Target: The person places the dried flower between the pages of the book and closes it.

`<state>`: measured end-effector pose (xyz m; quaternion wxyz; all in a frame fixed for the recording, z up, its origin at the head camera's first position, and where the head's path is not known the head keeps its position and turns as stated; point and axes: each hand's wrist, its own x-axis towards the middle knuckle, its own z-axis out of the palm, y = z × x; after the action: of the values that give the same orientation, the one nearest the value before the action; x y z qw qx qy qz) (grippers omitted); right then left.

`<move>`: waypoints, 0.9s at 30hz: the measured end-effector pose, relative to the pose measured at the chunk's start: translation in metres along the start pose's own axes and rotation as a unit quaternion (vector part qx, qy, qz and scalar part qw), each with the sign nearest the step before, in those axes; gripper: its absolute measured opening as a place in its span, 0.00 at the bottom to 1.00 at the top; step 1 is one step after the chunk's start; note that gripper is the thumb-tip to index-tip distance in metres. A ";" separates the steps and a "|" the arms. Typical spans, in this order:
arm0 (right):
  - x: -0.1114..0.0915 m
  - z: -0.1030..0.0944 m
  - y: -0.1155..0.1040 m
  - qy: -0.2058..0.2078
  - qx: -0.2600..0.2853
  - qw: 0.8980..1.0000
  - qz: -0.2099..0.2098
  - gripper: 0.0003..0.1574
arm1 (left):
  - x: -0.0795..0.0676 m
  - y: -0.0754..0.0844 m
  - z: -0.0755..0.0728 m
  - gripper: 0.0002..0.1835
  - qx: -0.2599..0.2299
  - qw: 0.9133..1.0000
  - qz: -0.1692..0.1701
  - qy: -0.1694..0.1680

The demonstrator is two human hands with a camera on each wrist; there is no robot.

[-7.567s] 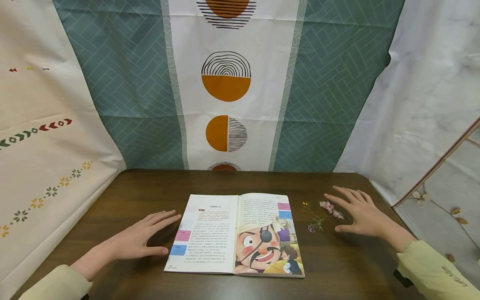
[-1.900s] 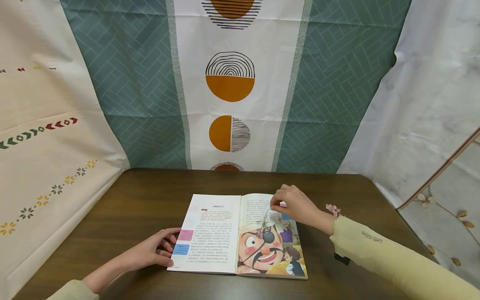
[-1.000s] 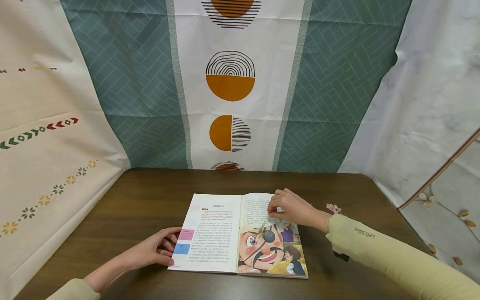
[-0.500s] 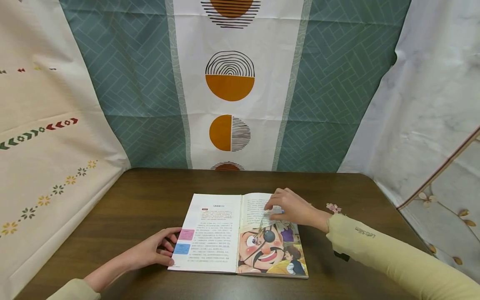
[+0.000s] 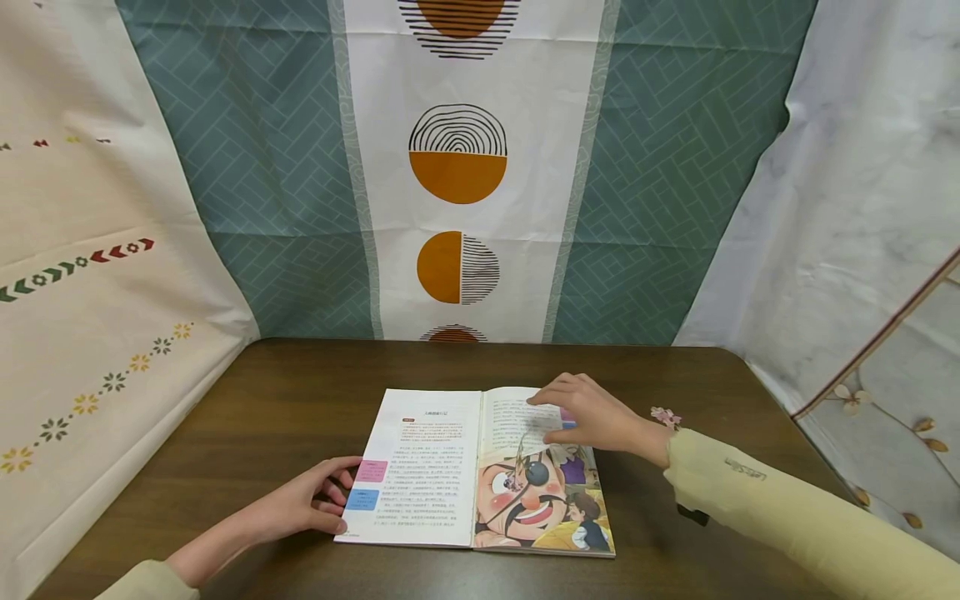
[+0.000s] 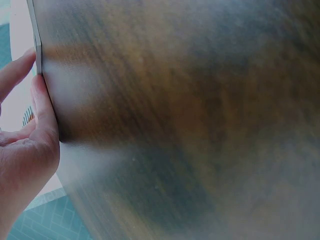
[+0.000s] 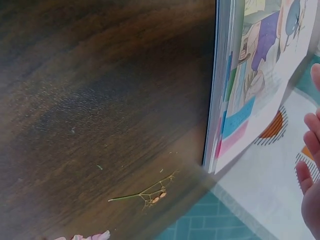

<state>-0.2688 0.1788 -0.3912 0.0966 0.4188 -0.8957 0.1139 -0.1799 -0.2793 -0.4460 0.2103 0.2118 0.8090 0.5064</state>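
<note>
An open illustrated book (image 5: 431,483) lies flat on the dark wooden table. On its right page, over the cartoon face, rests a thin-stemmed sprig with a small purple flower head (image 5: 512,482). My right hand (image 5: 588,414) hovers above that page's upper part, thumb and fingers spread apart and holding nothing; its fingers (image 7: 312,135) show at the right wrist view's edge. My left hand (image 5: 303,498) holds the book's left edge, thumb at the lower corner and fingers curled. In the left wrist view, fingertips (image 6: 42,97) touch the book's edge.
Pink flowers (image 5: 663,417) lie on the table beside my right wrist. The right wrist view shows a small sprig with orange buds (image 7: 150,194) near the book. Patterned cloth (image 5: 457,275) hangs behind the table (image 5: 300,392) and at both sides.
My right hand has carried the purple sprig from the table onto the right page and let it go, its fingers spreading. My left hand has moved to the book's left edge and stays there.
</note>
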 end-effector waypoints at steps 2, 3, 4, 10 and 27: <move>-0.002 -0.001 -0.001 0.008 0.001 1.000 0.000 0.36 | 0.000 0.000 0.000 0.47 0.001 1.000 0.001 0.001; -0.004 -0.002 -0.002 0.010 0.003 1.000 0.004 0.36 | 0.000 0.001 0.001 0.47 0.001 1.000 0.001 0.001; -0.005 -0.002 -0.003 0.011 0.005 1.000 0.008 0.36 | 0.000 0.001 0.001 0.47 0.001 1.000 0.000 0.001; -0.018 -0.004 -0.008 0.020 0.027 0.999 0.039 0.34 | -0.001 0.003 0.001 0.47 0.002 1.000 -0.006 0.000; -0.067 0.012 -0.040 0.061 0.046 0.995 0.065 0.32 | 0.001 0.002 0.000 0.47 0.000 1.000 -0.008 0.000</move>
<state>-0.1969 0.1993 -0.4156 0.1246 0.3563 -0.9071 0.1866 -0.1803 -0.2780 -0.4439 0.2147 0.2054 0.8107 0.5045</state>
